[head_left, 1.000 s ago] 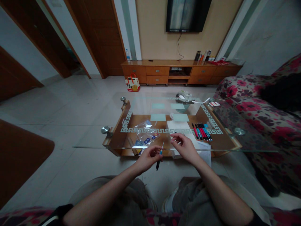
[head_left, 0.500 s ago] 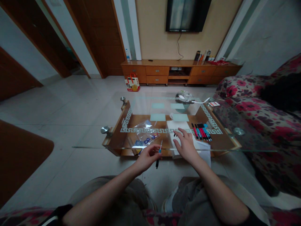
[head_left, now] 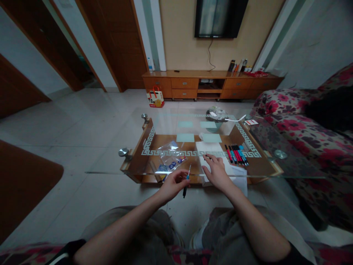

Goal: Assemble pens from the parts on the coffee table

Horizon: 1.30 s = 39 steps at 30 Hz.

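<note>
My left hand [head_left: 172, 186] grips a thin pen [head_left: 186, 181] with a blue band, held upright just in front of the near edge of the glass coffee table [head_left: 110, 172]. My right hand [head_left: 217, 172] lies flat, fingers apart, on a white pad of paper [head_left: 211, 148] on the table. A small black piece [head_left: 206, 157] rests on the pad at my fingertips. A row of red, black and blue pens [head_left: 235, 154] lies just right of the pad. A clear plastic bag [head_left: 169, 158] with blue items sits left of it.
A floral sofa [head_left: 303, 136] borders the table's right side. A bundle of wrapped things [head_left: 217, 113] sits at the table's far end. Beyond are a wooden TV cabinet [head_left: 193, 84], a gift bag [head_left: 155, 98] on the tiled floor, and my knees [head_left: 154, 228] below.
My right hand, which pinched the small black piece above the pad, went forward and down onto the paper, then drew back slightly. The left hand with the pen stayed nearly still.
</note>
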Motion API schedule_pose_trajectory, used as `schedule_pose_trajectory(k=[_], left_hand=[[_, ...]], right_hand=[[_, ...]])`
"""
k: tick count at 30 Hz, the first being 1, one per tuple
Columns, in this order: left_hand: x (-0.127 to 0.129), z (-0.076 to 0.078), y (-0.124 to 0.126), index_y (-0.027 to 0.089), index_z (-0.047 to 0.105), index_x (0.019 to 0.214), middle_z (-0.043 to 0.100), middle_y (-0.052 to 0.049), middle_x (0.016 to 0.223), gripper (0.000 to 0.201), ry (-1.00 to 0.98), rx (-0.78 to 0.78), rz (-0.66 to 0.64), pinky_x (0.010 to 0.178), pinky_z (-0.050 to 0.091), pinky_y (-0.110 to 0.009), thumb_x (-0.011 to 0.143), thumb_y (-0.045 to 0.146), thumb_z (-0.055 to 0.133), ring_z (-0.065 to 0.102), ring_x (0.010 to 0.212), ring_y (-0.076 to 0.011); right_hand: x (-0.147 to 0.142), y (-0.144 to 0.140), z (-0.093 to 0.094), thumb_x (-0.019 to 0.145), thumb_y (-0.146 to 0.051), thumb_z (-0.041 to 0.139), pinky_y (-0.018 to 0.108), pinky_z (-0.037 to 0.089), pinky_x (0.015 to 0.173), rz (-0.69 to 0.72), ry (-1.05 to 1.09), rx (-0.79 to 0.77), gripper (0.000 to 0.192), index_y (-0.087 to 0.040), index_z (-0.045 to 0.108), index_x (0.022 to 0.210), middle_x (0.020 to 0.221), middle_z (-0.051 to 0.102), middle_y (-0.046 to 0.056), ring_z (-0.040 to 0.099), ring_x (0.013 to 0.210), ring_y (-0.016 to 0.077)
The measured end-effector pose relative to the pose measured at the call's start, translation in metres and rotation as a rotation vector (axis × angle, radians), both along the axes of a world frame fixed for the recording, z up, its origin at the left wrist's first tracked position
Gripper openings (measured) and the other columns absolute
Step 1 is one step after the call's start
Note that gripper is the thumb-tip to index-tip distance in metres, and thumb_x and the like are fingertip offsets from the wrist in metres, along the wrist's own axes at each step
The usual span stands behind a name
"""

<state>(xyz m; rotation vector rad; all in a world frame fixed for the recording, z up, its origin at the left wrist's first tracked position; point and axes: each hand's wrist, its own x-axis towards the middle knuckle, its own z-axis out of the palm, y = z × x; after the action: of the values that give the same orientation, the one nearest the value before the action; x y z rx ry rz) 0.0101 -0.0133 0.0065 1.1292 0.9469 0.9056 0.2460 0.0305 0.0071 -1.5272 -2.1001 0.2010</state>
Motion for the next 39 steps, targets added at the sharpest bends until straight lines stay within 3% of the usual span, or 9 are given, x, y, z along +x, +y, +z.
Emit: schedule_pose_trajectory(k=[4,8,13,16,21,39], left_hand=[[0.000,-0.003,0.001,0.015,0.063,0.108,0.065,-0.002,0.088,0.039,0.003,0.010,-0.001,0.072,0.051,-0.027,0.076,0.033,0.078,0.066,0.074,-0.0134],[0.000,-0.005,0.001,0.015,0.063,0.108,0.065,-0.003,0.088,0.040,0.005,0.012,-0.009,0.072,0.051,-0.027,0.076,0.033,0.078,0.066,0.073,-0.0137],[0.000,-0.003,-0.001,0.015,0.063,0.107,0.066,-0.004,0.090,0.041,-0.003,-0.002,-0.005,0.073,0.052,-0.029,0.075,0.034,0.080,0.066,0.074,-0.0139],[0.000,-0.001,-0.001,0.015,0.063,0.107,0.066,-0.003,0.089,0.042,-0.006,-0.012,-0.004,0.072,0.051,-0.028,0.074,0.035,0.080,0.066,0.073,-0.0141],[-0.001,-0.002,-0.001,0.014,0.066,0.107,0.066,-0.003,0.083,0.043,0.026,-0.001,-0.021,0.068,0.050,-0.027,0.074,0.037,0.080,0.064,0.070,-0.0133],[-0.001,0.000,-0.002,0.013,0.070,0.116,0.068,-0.005,0.080,0.049,0.079,-0.009,-0.049,0.064,0.046,-0.025,0.076,0.040,0.078,0.059,0.066,-0.0123]], right_hand=[[-0.001,0.004,0.007,0.091,-0.024,0.052,0.048,0.044,0.097,0.051,0.241,0.029,0.037,-0.023,0.066,0.126,0.124,0.065,0.011,0.057,0.111,0.0285],[-0.002,0.006,0.015,0.090,-0.031,0.055,0.038,0.052,0.083,-0.017,0.586,-0.098,0.029,-0.022,0.072,0.112,0.111,0.071,0.009,0.065,0.095,0.0227],[0.000,0.009,0.011,0.084,-0.040,0.068,0.036,0.052,0.081,-0.046,0.865,-0.211,0.027,-0.018,0.073,0.099,0.098,0.074,0.008,0.067,0.086,0.0207],[0.000,0.010,0.009,0.082,-0.044,0.070,0.034,0.052,0.077,-0.049,0.910,-0.219,0.030,-0.018,0.072,0.098,0.093,0.073,0.008,0.065,0.081,0.0190],[-0.005,0.007,0.016,0.080,-0.047,0.073,0.031,0.051,0.070,-0.035,0.943,-0.248,0.042,-0.018,0.070,0.110,0.091,0.071,0.006,0.063,0.078,0.0177],[-0.011,0.002,0.023,0.080,-0.046,0.073,0.032,0.052,0.073,0.017,0.908,-0.287,0.033,-0.019,0.073,0.099,0.093,0.073,0.008,0.065,0.080,0.0188]])
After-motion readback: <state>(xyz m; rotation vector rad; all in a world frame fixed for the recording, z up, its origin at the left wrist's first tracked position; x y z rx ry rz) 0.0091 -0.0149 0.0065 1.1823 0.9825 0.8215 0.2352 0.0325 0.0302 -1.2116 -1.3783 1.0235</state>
